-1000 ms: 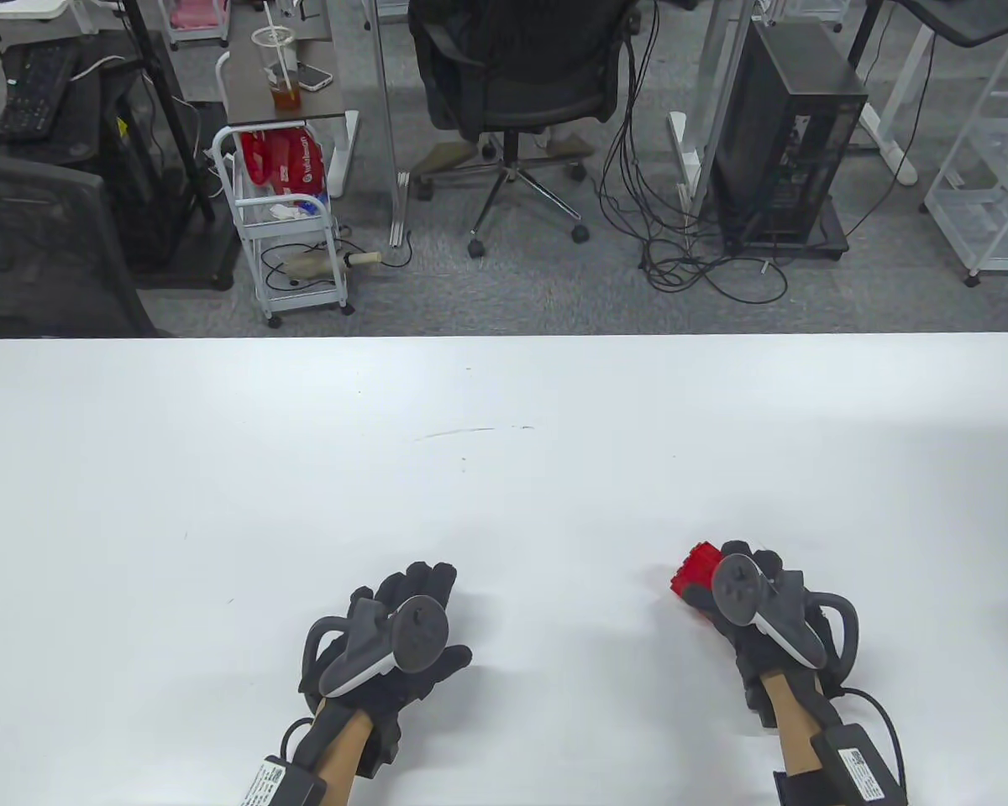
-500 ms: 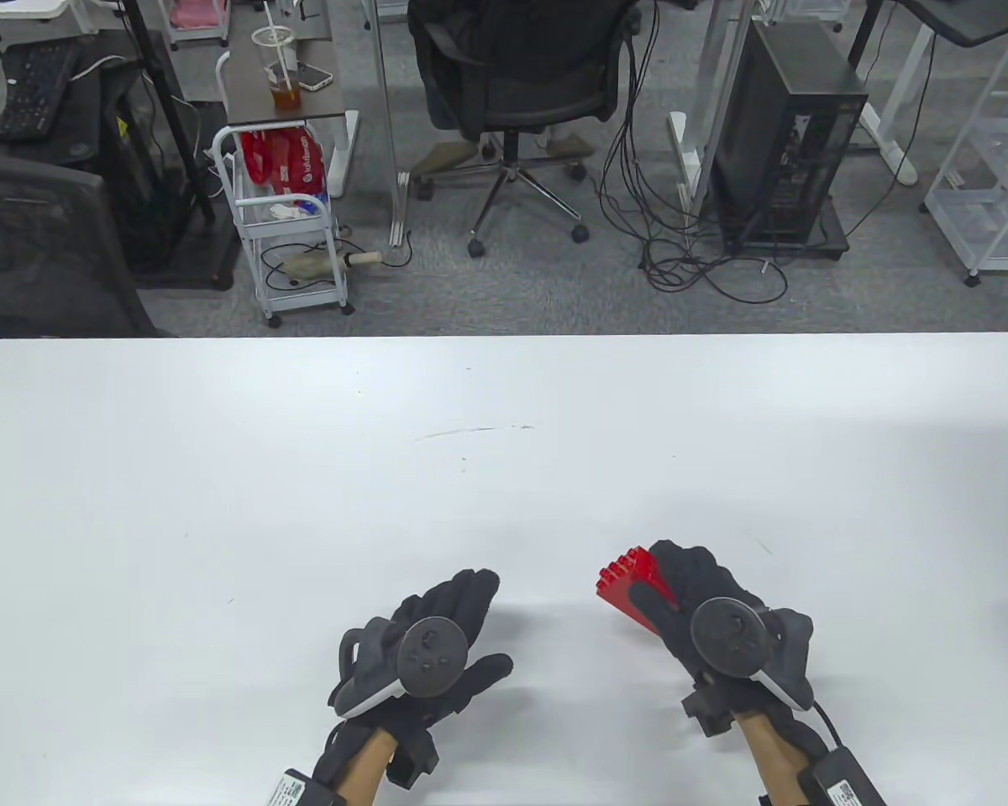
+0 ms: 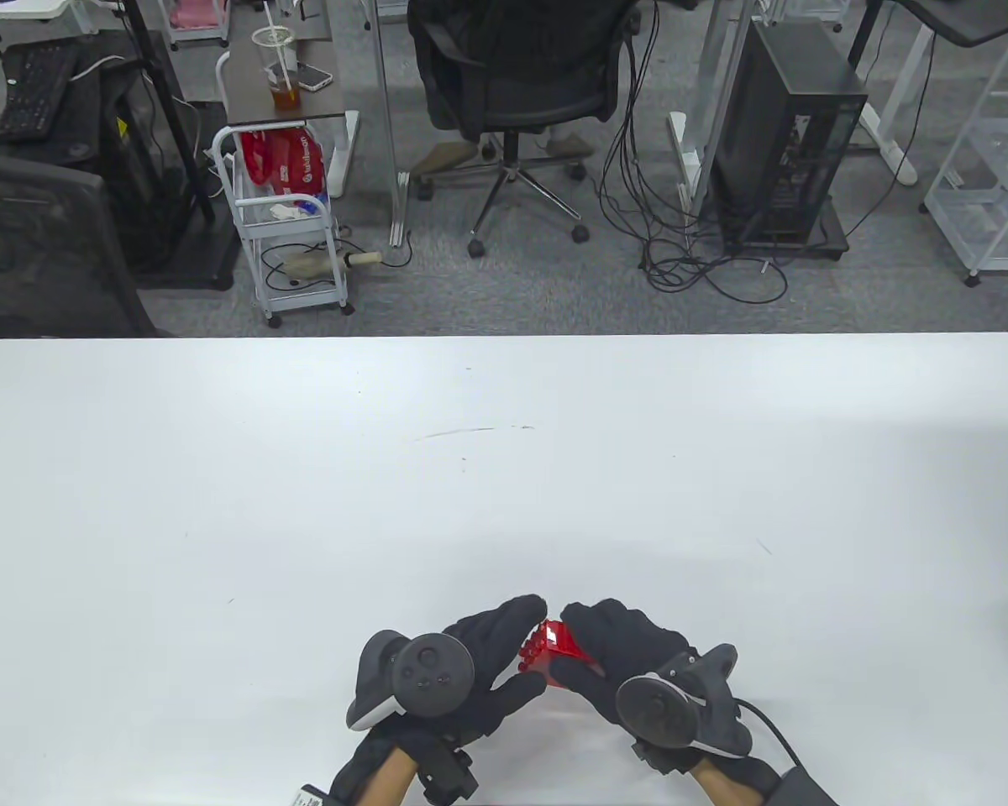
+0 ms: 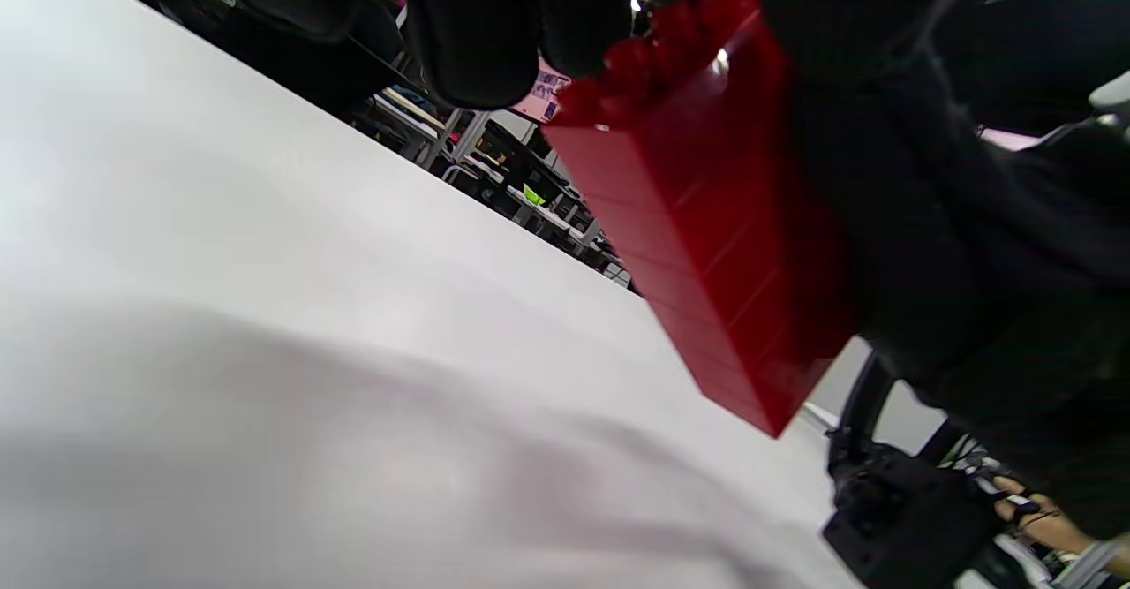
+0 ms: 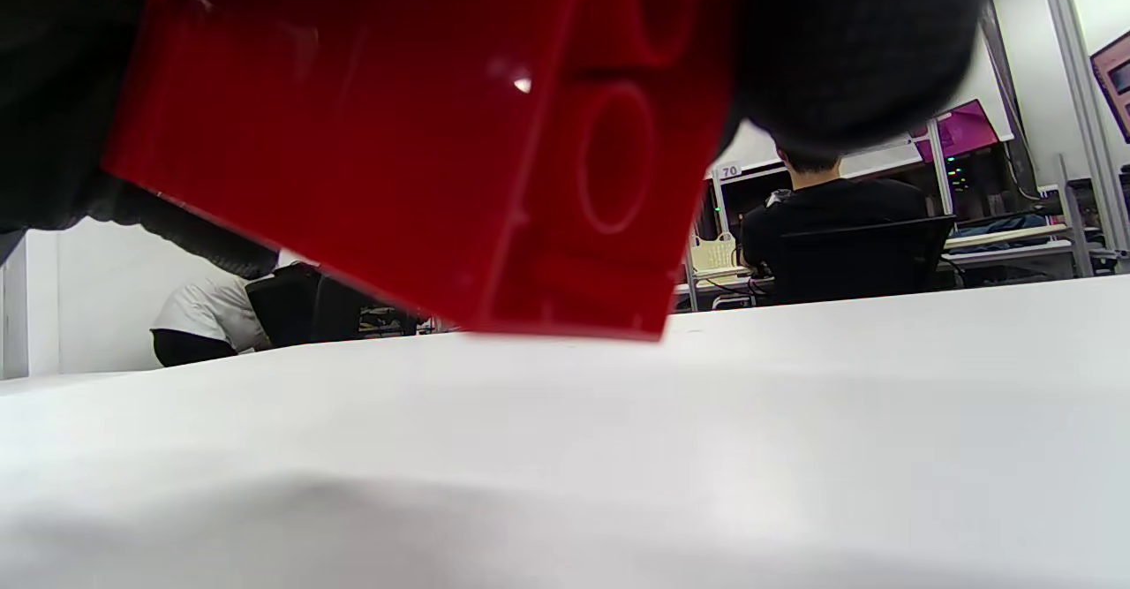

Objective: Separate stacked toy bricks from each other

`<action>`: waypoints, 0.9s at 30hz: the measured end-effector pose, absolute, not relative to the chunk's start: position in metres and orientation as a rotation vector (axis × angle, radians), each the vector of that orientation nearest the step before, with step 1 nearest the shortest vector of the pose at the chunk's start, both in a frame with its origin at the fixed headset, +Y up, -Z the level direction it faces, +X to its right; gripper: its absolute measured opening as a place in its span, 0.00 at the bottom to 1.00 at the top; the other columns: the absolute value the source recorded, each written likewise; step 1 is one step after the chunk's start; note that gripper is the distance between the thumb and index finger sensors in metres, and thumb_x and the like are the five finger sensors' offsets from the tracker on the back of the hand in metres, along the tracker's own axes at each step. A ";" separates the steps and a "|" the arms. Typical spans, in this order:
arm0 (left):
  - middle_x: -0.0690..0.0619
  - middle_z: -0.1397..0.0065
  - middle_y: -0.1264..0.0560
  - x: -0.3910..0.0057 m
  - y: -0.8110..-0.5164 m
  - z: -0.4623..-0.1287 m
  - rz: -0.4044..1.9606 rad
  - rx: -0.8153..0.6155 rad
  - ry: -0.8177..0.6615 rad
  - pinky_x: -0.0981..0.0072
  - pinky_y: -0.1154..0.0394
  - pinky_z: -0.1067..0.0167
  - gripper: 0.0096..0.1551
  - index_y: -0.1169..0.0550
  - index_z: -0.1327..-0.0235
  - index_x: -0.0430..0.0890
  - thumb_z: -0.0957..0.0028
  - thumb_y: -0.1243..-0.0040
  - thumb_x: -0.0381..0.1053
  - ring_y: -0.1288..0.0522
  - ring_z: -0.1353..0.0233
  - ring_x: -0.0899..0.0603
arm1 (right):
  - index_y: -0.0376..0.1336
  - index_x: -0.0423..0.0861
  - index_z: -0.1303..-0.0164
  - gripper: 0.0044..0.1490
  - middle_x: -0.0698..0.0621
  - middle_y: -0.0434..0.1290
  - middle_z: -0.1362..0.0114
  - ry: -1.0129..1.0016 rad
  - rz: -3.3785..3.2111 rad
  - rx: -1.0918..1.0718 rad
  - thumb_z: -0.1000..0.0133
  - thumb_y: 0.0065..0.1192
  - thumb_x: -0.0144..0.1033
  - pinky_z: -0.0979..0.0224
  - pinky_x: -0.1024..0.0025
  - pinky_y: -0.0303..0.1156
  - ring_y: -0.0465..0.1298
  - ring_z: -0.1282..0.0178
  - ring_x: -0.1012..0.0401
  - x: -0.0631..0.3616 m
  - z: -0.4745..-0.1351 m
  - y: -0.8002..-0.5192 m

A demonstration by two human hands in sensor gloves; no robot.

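A red stack of toy bricks [image 3: 554,646] is held just above the white table [image 3: 504,470] near its front edge. My right hand [image 3: 573,645] grips its smooth end between fingers and thumb. My left hand [image 3: 531,645] closes on the studded end, index finger above and thumb below. In the left wrist view the stack [image 4: 706,218] shows seams between its layers, with my left fingers [image 4: 468,33] at the studs and the right glove [image 4: 953,218] behind it. In the right wrist view the stack's hollow underside [image 5: 424,147] fills the top, under a right fingertip [image 5: 847,41].
A faint scratch [image 3: 470,432] marks the table's middle. Beyond the far edge stand an office chair [image 3: 512,92], a white cart [image 3: 290,227] and a black computer tower [image 3: 785,143].
My right hand carried the red stack left and toward the front edge. My left hand moved right to meet it and closed on the studded end.
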State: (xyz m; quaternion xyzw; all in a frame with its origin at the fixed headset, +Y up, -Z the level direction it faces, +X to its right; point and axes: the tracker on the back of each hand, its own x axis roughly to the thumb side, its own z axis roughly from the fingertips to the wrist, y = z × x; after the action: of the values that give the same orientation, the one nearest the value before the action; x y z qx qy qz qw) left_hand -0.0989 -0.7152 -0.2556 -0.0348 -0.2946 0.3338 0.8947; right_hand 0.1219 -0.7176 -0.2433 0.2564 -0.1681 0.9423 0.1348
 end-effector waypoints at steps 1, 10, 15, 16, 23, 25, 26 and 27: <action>0.53 0.14 0.37 -0.098 -0.716 -0.256 0.721 -0.090 -0.608 0.40 0.33 0.26 0.47 0.47 0.17 0.53 0.48 0.45 0.63 0.28 0.20 0.40 | 0.57 0.58 0.26 0.40 0.52 0.74 0.36 -0.495 2.724 0.749 0.44 0.36 0.69 0.55 0.53 0.81 0.82 0.53 0.51 0.120 -0.242 -0.717; 0.50 0.25 0.23 -0.089 -0.720 -0.255 0.660 -0.037 -0.526 0.46 0.25 0.30 0.45 0.37 0.21 0.45 0.54 0.36 0.52 0.16 0.31 0.43 | 0.59 0.55 0.28 0.40 0.51 0.77 0.40 -0.455 2.739 0.729 0.43 0.37 0.67 0.59 0.54 0.81 0.83 0.57 0.51 0.116 -0.243 -0.727; 0.49 0.27 0.21 -0.083 -0.719 -0.251 0.608 0.016 -0.495 0.48 0.23 0.32 0.45 0.33 0.23 0.43 0.58 0.35 0.52 0.14 0.34 0.43 | 0.62 0.54 0.30 0.40 0.51 0.77 0.42 -0.481 2.719 0.689 0.43 0.41 0.69 0.61 0.55 0.81 0.83 0.60 0.51 0.116 -0.241 -0.727; 0.48 0.27 0.21 -0.081 -0.718 -0.249 0.602 0.030 -0.492 0.48 0.23 0.32 0.45 0.33 0.23 0.42 0.58 0.35 0.52 0.14 0.34 0.43 | 0.62 0.54 0.30 0.40 0.51 0.78 0.43 -0.495 2.718 0.681 0.43 0.41 0.69 0.61 0.55 0.81 0.83 0.60 0.51 0.116 -0.241 -0.726; 0.46 0.29 0.19 -0.071 -0.711 -0.240 0.530 0.100 -0.486 0.48 0.22 0.32 0.46 0.33 0.24 0.40 0.59 0.36 0.52 0.13 0.36 0.43 | 0.62 0.53 0.31 0.40 0.51 0.78 0.44 -0.502 2.685 0.651 0.43 0.41 0.69 0.62 0.54 0.81 0.83 0.61 0.51 0.120 -0.237 -0.724; 0.46 0.29 0.19 -0.070 -0.710 -0.237 0.499 0.128 -0.470 0.48 0.22 0.33 0.46 0.33 0.24 0.40 0.59 0.35 0.52 0.13 0.36 0.43 | 0.62 0.53 0.31 0.40 0.51 0.78 0.43 -0.498 2.682 0.646 0.43 0.40 0.69 0.63 0.54 0.81 0.83 0.61 0.51 0.120 -0.238 -0.725; 0.45 0.30 0.19 -0.069 -0.710 -0.235 0.466 0.159 -0.445 0.48 0.22 0.33 0.46 0.32 0.24 0.40 0.59 0.35 0.53 0.12 0.37 0.43 | 0.62 0.53 0.31 0.40 0.51 0.78 0.44 -0.494 2.683 0.630 0.43 0.40 0.69 0.63 0.54 0.81 0.83 0.61 0.51 0.119 -0.238 -0.725; 0.46 0.31 0.18 -0.068 -0.708 -0.234 0.443 0.180 -0.443 0.49 0.21 0.33 0.46 0.32 0.24 0.40 0.59 0.35 0.54 0.12 0.38 0.43 | 0.62 0.53 0.31 0.40 0.51 0.78 0.44 -0.487 2.685 0.625 0.43 0.40 0.69 0.63 0.56 0.82 0.83 0.61 0.52 0.120 -0.238 -0.725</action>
State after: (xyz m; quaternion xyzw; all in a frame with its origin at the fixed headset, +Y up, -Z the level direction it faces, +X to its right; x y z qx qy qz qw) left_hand -0.0677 -0.7084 -0.2335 0.0884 -0.2175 0.2177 0.9474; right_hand 0.1201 -0.7249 -0.2382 0.2199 -0.1715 0.9451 0.1702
